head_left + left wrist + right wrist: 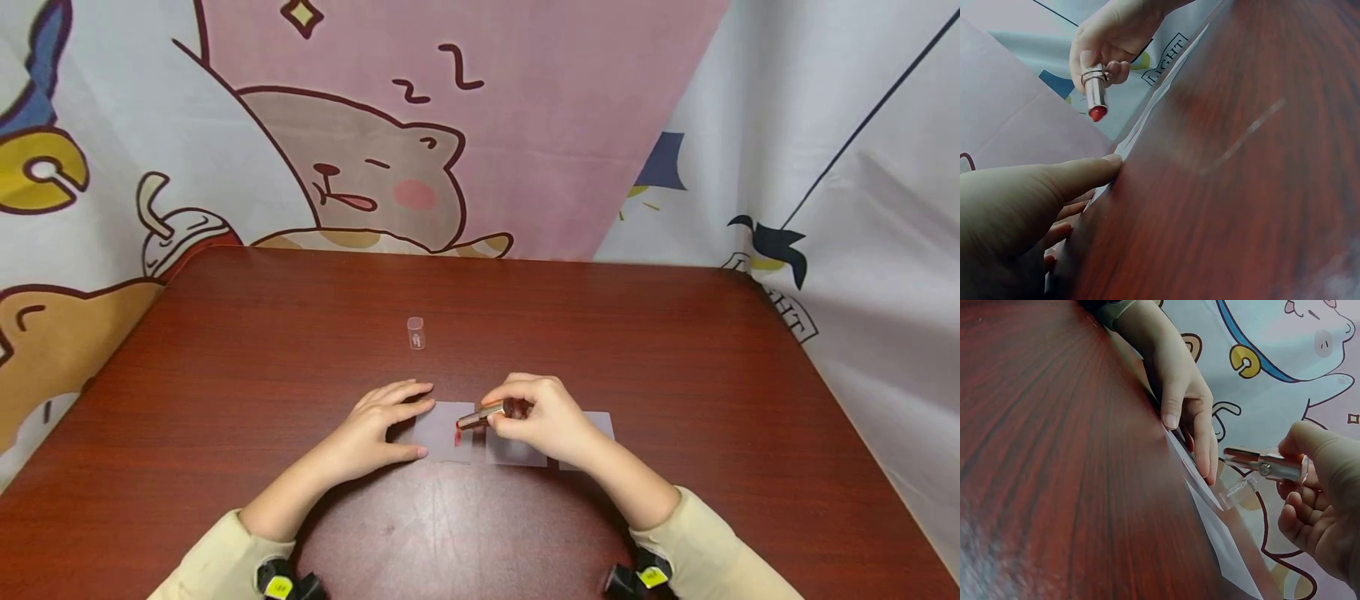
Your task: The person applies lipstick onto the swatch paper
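My right hand [543, 417] pinches a lipstick [483, 414] in a shiny metallic tube, its red tip [1097, 114] pointing down and left. The tip hovers over or touches the leftmost white paper square [435, 433]; which of these I cannot tell. A short red mark [457, 437] shows on that square, just below the tip. My left hand [375, 429] rests at the square's left edge, thumb and fingers spread and holding nothing. Partly under the right hand lies a second paper square [517, 452].
A third paper square [602, 423] lies to the right, partly hidden by the right wrist. Farther back on the brown wooden table [300, 308] is a clear plastic cap [416, 333]. A cartoon-printed curtain [540, 125] hangs behind the table.
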Demonstrator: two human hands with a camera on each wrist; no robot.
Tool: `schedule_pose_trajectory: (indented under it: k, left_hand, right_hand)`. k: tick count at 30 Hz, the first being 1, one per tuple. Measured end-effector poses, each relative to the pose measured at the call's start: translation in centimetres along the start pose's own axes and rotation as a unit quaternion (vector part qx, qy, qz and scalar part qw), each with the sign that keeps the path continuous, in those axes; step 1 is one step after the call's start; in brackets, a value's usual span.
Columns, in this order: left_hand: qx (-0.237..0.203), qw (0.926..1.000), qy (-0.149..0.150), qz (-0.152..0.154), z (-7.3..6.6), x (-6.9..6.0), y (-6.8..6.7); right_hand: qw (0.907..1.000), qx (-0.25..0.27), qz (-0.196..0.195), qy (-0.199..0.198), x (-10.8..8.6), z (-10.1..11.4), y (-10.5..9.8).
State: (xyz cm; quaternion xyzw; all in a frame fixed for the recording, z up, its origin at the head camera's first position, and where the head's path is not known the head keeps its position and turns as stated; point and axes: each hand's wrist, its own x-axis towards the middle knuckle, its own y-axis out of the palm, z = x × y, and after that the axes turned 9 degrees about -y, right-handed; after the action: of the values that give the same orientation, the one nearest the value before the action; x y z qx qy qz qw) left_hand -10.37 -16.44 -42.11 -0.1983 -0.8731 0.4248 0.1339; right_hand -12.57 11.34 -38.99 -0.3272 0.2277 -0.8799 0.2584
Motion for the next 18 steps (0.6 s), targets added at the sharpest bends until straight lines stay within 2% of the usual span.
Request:
schedule_pose_trajectory:
  k: [6, 13, 18]
  left_hand:
    - [0.005, 1.0, 0.006, -0.004, 0.0, 0.0, 0.0]
    - [0.0, 0.9999, 0.009, -0.013, 0.1, 0.0, 0.1]
    - [-0.004, 0.9996, 0.013, -0.025, 0.2, 0.1, 0.1]
  right_hand:
    - [0.9993, 0.015, -0.033, -0.004, -0.3, -0.2, -0.2]
    - [0.998, 0.021, -0.059, -0.01, 0.7, 3.4, -1.1]
    - [0.9967, 0.03, -0.072, -0.021, 0.7, 3.6, -1.4]
